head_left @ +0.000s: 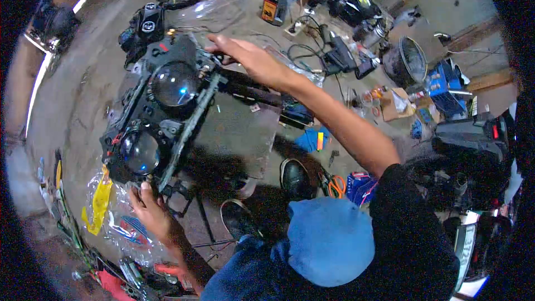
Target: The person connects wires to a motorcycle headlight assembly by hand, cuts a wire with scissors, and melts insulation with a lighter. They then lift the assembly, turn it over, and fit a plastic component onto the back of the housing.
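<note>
A black headlight unit (147, 112) with two round projector lenses is tilted in front of me, between my hands. Its larger lens (175, 83) is toward the upper end and the smaller lens (140, 151) toward the lower. At the upper right corner, my right hand (245, 58) has its fingers closed around the edge. My left hand (150, 212) grips the lower end, thumb on the rim and the other fingers partly hidden. Beneath the unit is a dark stand or small table (231, 134).
A heat gun (337, 53), an oil bottle (275, 6) and a round basin (405, 60) sit on the floor to the right. Orange-handled scissors (336, 186) lie by my shoe (296, 178). Yellow strip (100, 203) and clear plastic (134, 231) are at left. A parked motorcycle (473, 139) stands at right.
</note>
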`<state>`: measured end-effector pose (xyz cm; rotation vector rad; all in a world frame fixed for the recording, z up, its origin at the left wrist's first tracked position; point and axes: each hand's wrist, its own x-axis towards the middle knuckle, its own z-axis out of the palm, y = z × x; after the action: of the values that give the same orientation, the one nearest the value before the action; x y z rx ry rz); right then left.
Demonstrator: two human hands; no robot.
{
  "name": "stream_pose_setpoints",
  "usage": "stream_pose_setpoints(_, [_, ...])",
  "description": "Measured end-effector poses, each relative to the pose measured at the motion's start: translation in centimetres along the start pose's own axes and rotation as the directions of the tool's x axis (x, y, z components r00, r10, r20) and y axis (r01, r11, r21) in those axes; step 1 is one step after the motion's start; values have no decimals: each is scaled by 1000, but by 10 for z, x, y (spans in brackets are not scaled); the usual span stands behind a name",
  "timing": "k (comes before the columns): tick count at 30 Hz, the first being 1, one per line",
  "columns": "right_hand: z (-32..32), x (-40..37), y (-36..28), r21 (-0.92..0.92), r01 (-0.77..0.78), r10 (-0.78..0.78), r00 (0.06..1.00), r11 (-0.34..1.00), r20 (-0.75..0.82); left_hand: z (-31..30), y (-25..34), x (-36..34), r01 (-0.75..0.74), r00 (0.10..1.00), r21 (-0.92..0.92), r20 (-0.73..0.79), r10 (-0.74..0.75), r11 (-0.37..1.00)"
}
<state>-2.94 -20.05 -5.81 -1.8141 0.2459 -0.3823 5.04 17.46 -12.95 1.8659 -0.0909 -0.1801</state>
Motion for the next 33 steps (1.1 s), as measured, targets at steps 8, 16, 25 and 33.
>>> stream_pose_setpoints(8, [-60,-61,-1,-10,3,-8,884,1000,-467,17,-4,-28,-9,999,-124,-50,3,992])
stream_pose_setpoints(16, [6,-151,1,-601,-54,-189,924,798,-334,13,24,-34,114,993,-133,0,-116,985])
stream_pose_setpoints(25, [52,-69,17,-798,124,-318,944,590,-88,4,46,-33,320,942,-406,233,-241,856])
stream_pose_setpoints(33, [60,-86,9,-808,82,-404,892,584,-202,-9,26,-44,347,937,-652,204,-285,675])
